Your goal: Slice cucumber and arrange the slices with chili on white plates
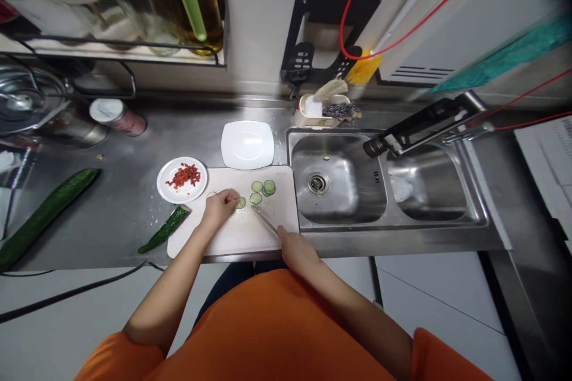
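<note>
My left hand (220, 208) is over the white cutting board (232, 238), its fingers pinched together at the edge of a thin cucumber slice (241, 203). In my right hand (298, 251) is a knife (266, 220), its blade pointing up and left with the tip low over the board, close to that slice. Several more cucumber slices (269, 187) lie to the right, some overlapping. Another slice is partly hidden behind my left hand. A cut piece of cucumber (165, 230) rests off the board's left side, its cut end by the edge.
A white plate of chopped red pieces (161, 186) stands left of the board, a square white plate (247, 144) behind it. A whole cucumber (49, 214) lies far left. The double sink (339, 190) with its faucet (420, 125) is right. Jars (118, 116) stand at back left.
</note>
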Demonstrator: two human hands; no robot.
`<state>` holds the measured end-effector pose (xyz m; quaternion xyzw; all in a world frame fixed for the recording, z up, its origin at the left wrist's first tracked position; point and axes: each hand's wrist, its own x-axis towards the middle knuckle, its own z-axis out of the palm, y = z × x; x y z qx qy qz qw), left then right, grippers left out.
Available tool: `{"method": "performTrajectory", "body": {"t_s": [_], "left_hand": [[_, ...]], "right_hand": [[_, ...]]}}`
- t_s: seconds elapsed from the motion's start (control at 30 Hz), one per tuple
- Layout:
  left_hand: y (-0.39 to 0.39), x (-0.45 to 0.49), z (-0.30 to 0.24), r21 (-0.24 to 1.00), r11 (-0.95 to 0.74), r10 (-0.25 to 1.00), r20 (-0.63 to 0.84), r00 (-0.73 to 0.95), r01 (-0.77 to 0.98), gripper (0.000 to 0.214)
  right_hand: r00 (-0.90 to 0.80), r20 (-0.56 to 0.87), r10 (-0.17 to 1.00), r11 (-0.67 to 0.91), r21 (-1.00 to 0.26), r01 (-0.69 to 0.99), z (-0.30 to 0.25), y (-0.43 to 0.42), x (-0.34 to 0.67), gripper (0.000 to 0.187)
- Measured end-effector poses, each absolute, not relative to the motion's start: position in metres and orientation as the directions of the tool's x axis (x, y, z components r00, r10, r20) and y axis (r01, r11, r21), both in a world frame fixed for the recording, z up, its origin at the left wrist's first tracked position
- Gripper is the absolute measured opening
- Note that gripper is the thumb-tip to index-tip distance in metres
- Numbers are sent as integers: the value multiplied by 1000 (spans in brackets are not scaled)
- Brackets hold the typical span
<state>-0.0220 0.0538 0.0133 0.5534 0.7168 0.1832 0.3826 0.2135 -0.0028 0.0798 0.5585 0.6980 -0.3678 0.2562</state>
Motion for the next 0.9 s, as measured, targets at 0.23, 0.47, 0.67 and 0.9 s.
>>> {"method": "performTrajectory", "body": {"t_s": [0.23,0.47,0.67,0.9], "left_hand": [[39,-19,2,634,128,989,-144,-46,762,25],[17,-21,-14,631,127,992,-89,-91,766,30],[17,-20,-16,653,96,995,-42,-91,751,26],[17,-18,-14,662,112,993,-54,-101,741,25]], "right_hand": [[-253,-733,631,149,-205,967,78,3,205,41],[-295,-715,634,170,-244,955,81,5,184,42],[-307,-689,656,165,-266,950,81,4,168,39],[-299,-688,662,169,-252,953,78,4,166,40]]}}
